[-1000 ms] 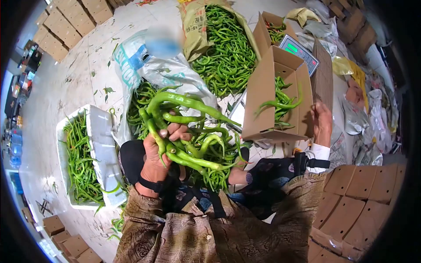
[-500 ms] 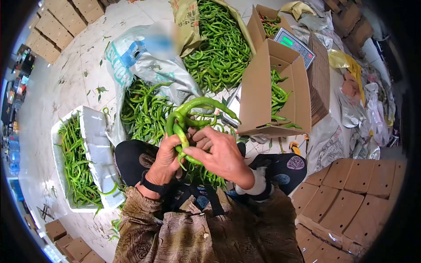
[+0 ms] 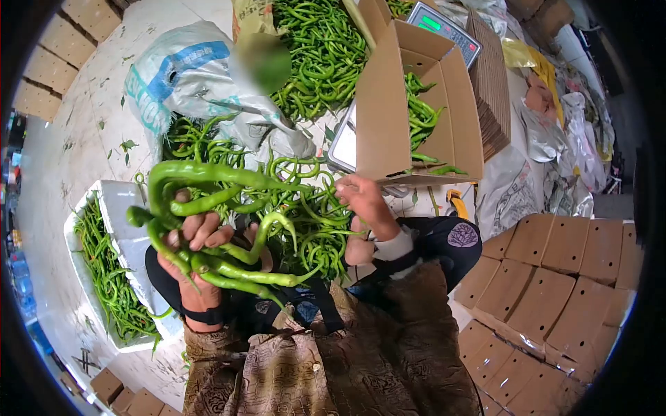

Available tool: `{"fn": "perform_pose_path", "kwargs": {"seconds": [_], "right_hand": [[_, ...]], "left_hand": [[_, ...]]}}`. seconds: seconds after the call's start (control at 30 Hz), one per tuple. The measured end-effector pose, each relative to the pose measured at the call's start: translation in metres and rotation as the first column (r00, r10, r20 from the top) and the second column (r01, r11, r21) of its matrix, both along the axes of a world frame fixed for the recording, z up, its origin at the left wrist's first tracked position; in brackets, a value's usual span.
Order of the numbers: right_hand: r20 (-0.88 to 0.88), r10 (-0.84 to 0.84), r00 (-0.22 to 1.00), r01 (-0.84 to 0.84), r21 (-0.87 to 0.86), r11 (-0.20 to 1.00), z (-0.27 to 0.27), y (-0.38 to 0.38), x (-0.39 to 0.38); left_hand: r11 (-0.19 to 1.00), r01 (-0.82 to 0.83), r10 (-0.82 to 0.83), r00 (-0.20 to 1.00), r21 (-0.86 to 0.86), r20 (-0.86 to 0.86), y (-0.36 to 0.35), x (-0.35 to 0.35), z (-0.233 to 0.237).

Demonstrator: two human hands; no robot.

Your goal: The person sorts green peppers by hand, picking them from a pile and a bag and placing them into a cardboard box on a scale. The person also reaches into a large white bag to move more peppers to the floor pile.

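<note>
Several long, curved green chili peppers point(image 3: 215, 175) are bunched in my left hand point(image 3: 201, 239), its fingers wrapped round them above my left knee. Their tips point in different directions, mostly to the right. My right hand point(image 3: 371, 208) is apart from the bunch, over the right edge of a heap of green peppers point(image 3: 312, 232) between my legs. Its fingers are loosely bent and apart, with nothing visible in them. Just beyond it stands an open cardboard box point(image 3: 385, 104) with some green peppers point(image 3: 423, 114) inside.
A white foam box point(image 3: 114, 208) of peppers stands at left. Ahead lie a white woven sack point(image 3: 201, 76) and another large pepper pile point(image 3: 322, 55). A scale display point(image 3: 444, 31) is behind the cardboard box. Stacked cartons point(image 3: 555, 284) stand at right, near plastic bags point(image 3: 538, 173).
My hands have separated. The left has moved left with the pepper bunch, while the right has let go of it and moved up and right. The view has also shifted.
</note>
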State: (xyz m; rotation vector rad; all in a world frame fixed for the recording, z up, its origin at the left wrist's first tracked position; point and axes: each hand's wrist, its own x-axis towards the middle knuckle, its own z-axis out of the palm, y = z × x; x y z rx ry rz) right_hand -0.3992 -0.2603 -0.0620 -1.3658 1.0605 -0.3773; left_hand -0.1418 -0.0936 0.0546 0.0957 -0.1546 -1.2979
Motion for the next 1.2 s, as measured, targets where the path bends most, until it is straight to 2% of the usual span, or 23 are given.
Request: {"fn": "perform_pose_path", "kwargs": {"seconds": [0.07,0.13,0.17,0.2,0.27,0.33,0.37,0.4,0.47,0.5,0.53,0.6,0.63,0.67,0.73,0.77,0.8,0.83,0.93,1.07,1.2], "right_hand": [[-0.064,-0.084,0.994,0.086,0.031,0.996,-0.045,0.006,0.013],[-0.361,0.063,0.930,-0.177,-0.294,0.939,-0.089,0.013,0.030],[-0.374,0.083,0.924,-0.216,-0.329,0.920,-0.111,0.018,0.042],[-0.455,0.156,0.877,-0.354,-0.391,0.850,-0.115,0.021,0.054],[-0.406,0.221,0.887,-0.391,-0.403,0.828,-0.132,0.024,0.081],[-0.465,0.255,0.848,-0.453,-0.383,0.805,-0.140,0.019,0.108],[-0.421,0.200,0.884,-0.413,-0.506,0.757,-0.159,0.019,0.117],[-0.419,0.205,0.884,-0.414,-0.501,0.760,-0.180,0.018,0.124],[-0.507,0.187,0.841,-0.467,-0.508,0.724,-0.216,0.016,0.137],[-0.540,0.202,0.817,-0.497,-0.481,0.722,-0.228,0.015,0.142],[-0.542,0.207,0.815,-0.499,-0.474,0.725,-0.239,0.016,0.149],[-0.681,0.238,0.692,-0.635,-0.420,0.648,-0.251,0.016,0.159],[-0.638,0.159,0.754,-0.589,-0.547,0.595,-0.251,0.018,0.159],[-0.640,0.167,0.750,-0.594,-0.542,0.594,-0.251,0.018,0.159],[-0.527,0.324,0.785,-0.571,-0.415,0.708,-0.194,0.003,0.162],[-0.389,0.381,0.839,-0.487,-0.222,0.845,-0.178,-0.010,0.162],[0.079,0.272,0.959,-0.283,0.325,0.903,-0.131,-0.026,0.153],[0.363,0.100,0.926,-0.266,0.442,0.857,-0.111,-0.030,0.140],[0.482,-0.109,0.869,-0.278,0.659,0.699,-0.031,-0.043,0.115],[0.521,-0.120,0.845,-0.277,0.619,0.735,0.016,-0.033,0.093],[0.494,-0.123,0.861,-0.197,0.546,0.814,0.043,-0.013,0.073]], "left_hand": [[0.994,-0.097,0.097,0.995,0.039,0.018,0.001,0.002,0.007],[0.994,-0.113,0.113,0.993,0.004,0.044,-0.004,0.006,0.008],[0.988,-0.151,0.148,0.986,0.044,0.074,-0.004,0.007,0.007],[0.978,-0.190,0.181,0.978,0.080,0.106,-0.002,0.007,0.004],[0.967,-0.210,0.189,0.971,0.144,0.145,0.000,0.008,-0.001],[0.946,-0.243,0.208,0.963,0.217,0.169,0.000,0.007,-0.004],[0.933,-0.250,0.213,0.963,0.259,0.163,0.003,0.008,-0.006],[0.926,-0.261,0.225,0.962,0.275,0.156,0.002,0.007,-0.006],[0.912,-0.291,0.270,0.957,0.291,0.110,-0.003,0.006,-0.005],[0.876,-0.336,0.278,0.938,0.345,0.207,-0.003,0.006,-0.006],[0.858,-0.365,0.296,0.927,0.361,0.232,-0.006,0.005,-0.005],[0.847,-0.377,0.288,0.918,0.376,0.273,-0.006,0.006,-0.008],[0.831,-0.387,0.302,0.917,0.398,0.261,-0.008,0.004,-0.007],[0.827,-0.391,0.306,0.916,0.404,0.259,-0.010,0.005,-0.007],[0.803,-0.401,0.332,0.915,0.440,0.229,-0.010,0.005,-0.007],[0.814,-0.390,0.326,0.920,0.432,0.217,-0.010,0.006,-0.007],[0.805,-0.404,0.344,0.915,0.434,0.213,-0.008,0.007,-0.007],[0.801,-0.413,0.353,0.911,0.433,0.215,-0.008,0.007,-0.006],[0.829,-0.391,0.347,0.920,0.400,0.180,-0.002,0.007,-0.007],[0.872,-0.339,0.310,0.941,0.353,0.138,0.002,0.003,-0.005],[0.910,-0.289,0.274,0.957,0.298,0.093,0.005,0.004,0.000]]}}
